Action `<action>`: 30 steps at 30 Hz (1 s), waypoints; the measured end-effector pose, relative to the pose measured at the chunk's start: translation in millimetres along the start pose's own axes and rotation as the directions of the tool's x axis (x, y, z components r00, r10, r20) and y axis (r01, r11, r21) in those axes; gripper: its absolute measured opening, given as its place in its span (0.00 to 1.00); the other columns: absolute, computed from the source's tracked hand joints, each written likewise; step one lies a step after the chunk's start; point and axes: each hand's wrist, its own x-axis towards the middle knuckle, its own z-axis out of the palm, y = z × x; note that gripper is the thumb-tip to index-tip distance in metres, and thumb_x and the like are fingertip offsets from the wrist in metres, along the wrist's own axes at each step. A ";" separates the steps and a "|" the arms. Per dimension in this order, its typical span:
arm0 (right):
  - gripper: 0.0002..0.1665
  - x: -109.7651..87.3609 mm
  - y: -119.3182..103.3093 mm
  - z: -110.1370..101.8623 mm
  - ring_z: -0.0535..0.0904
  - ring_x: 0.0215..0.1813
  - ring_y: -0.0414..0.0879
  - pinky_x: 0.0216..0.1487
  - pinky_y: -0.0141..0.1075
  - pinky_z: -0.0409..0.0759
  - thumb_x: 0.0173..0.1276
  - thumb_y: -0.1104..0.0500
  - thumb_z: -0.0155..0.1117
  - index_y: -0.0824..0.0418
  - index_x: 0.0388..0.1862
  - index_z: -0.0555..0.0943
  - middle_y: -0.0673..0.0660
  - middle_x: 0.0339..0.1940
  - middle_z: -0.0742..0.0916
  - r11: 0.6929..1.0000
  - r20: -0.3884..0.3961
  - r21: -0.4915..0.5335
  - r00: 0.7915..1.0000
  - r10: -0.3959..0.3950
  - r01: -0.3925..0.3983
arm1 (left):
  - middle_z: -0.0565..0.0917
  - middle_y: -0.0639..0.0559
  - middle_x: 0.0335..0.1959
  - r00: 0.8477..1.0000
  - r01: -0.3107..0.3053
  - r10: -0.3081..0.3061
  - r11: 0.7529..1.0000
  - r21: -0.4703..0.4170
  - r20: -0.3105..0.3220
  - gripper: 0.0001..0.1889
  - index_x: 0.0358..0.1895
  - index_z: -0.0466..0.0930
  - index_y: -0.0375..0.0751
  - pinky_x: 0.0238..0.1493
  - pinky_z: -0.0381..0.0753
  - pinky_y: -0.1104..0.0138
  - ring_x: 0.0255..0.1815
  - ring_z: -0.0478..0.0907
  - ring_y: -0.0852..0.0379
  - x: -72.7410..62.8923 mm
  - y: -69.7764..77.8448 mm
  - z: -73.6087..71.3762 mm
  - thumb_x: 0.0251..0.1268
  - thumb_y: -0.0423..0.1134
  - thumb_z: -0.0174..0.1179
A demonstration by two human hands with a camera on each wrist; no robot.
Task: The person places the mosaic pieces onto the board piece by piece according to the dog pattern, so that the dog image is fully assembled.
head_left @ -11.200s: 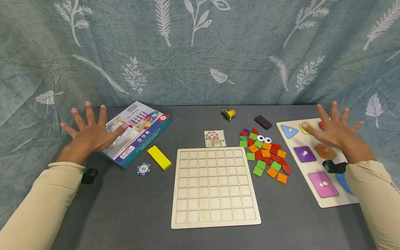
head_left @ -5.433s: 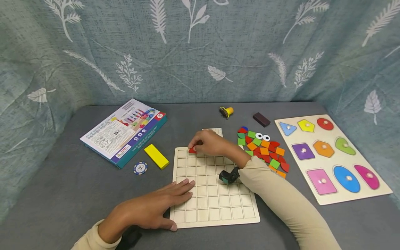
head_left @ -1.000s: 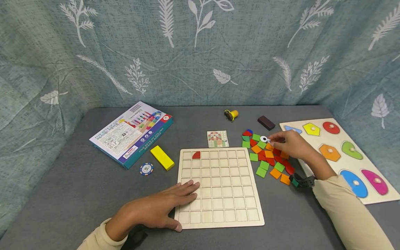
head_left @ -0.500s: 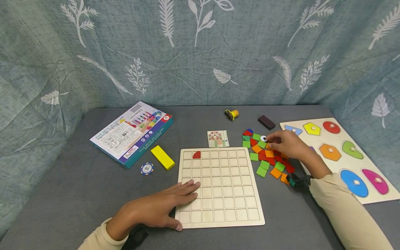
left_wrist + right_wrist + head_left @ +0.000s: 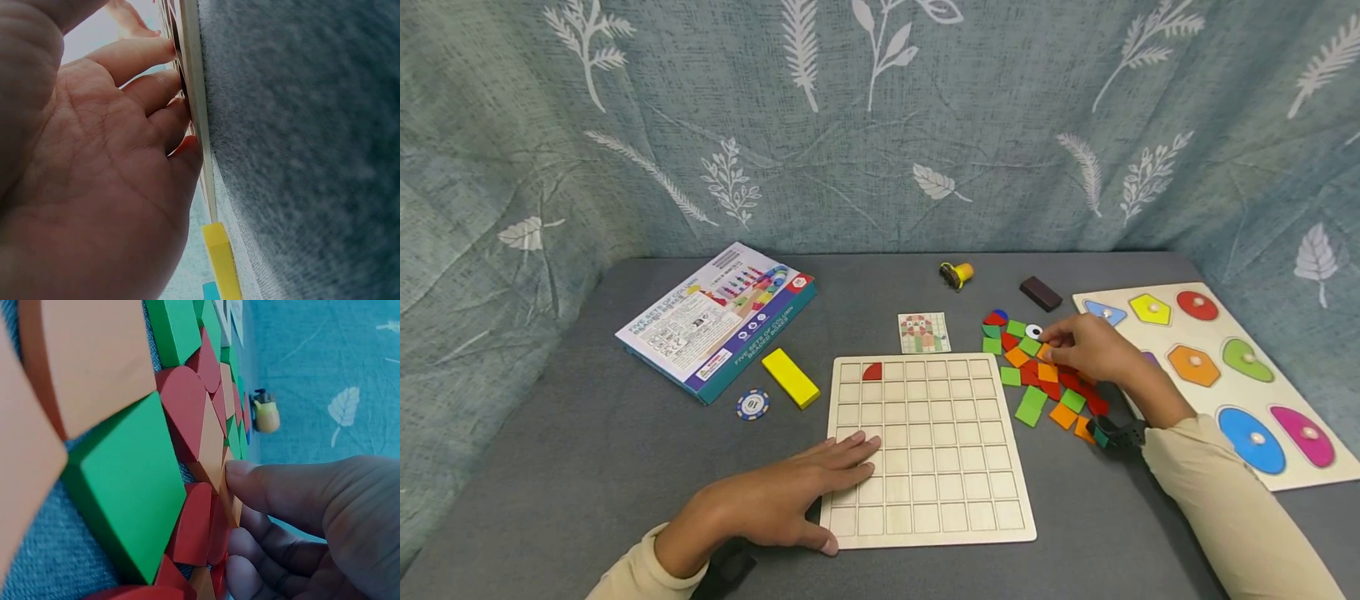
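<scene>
In the head view my left hand (image 5: 801, 483) lies with straight fingers on the left side of a wooden grid board (image 5: 955, 533), thumb at its front left corner. The left wrist view shows the fingertips against the board's edge. One red quarter-circle tile (image 5: 872, 372) sits in the board's top row, second cell. My right hand (image 5: 1093, 346) has curled fingers low over the pile of coloured tiles (image 5: 1032, 406). Its thumb touches an orange tile (image 5: 232, 497) in the right wrist view. One white eye piece (image 5: 1034, 332) lies beside the index fingertip. I cannot tell whether the fingers pinch anything.
A pattern card (image 5: 924, 332) lies behind the board. To the left are a yellow block (image 5: 790, 378), a poker chip (image 5: 752, 405) and a box (image 5: 715, 321). A dark block (image 5: 1041, 293), a small yellow-and-brown object (image 5: 956, 276) and a shape puzzle (image 5: 1195, 400) lie behind and right.
Earlier both hands were raised and spread, then the right set the red tile on the board. It has since gone to the pile, its fingers shifting slightly there. The left hand stays still.
</scene>
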 end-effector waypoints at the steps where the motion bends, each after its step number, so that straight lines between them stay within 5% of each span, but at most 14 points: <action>1: 0.13 0.0 -0.5 0.0 0.75 0.33 0.48 0.33 0.38 0.75 0.65 0.67 0.64 0.73 0.47 0.83 0.56 0.32 0.83 1.000 0.001 -0.001 1.000 0.003 -0.003 | 0.47 0.59 0.79 1.000 -0.001 0.001 1.000 0.000 0.000 0.43 0.74 0.61 0.41 0.75 0.44 0.54 0.78 0.37 0.56 -0.1 0.2 -0.1 0.54 0.43 0.72; 11: 0.07 -0.3 -2.0 -0.3 0.74 0.32 0.48 0.33 0.39 0.74 0.66 0.67 0.65 0.70 0.41 0.82 0.56 0.31 0.82 1.000 -0.002 0.019 1.000 0.011 -0.010 | 0.46 0.58 0.79 1.000 -0.002 0.002 1.000 -0.002 0.002 0.43 0.74 0.61 0.41 0.74 0.44 0.54 0.78 0.37 0.55 -0.8 0.7 -0.5 0.55 0.43 0.72; 30: 0.10 -0.1 0.9 -1.6 0.78 0.36 0.48 0.40 0.42 0.78 0.69 0.66 0.61 0.69 0.45 0.83 0.58 0.38 0.86 0.999 0.001 0.038 0.999 -0.036 0.036 | 0.46 0.59 0.79 1.000 0.004 -0.004 1.000 -0.007 0.001 0.44 0.74 0.61 0.41 0.74 0.46 0.52 0.78 0.37 0.55 -0.2 0.7 -0.3 0.55 0.44 0.72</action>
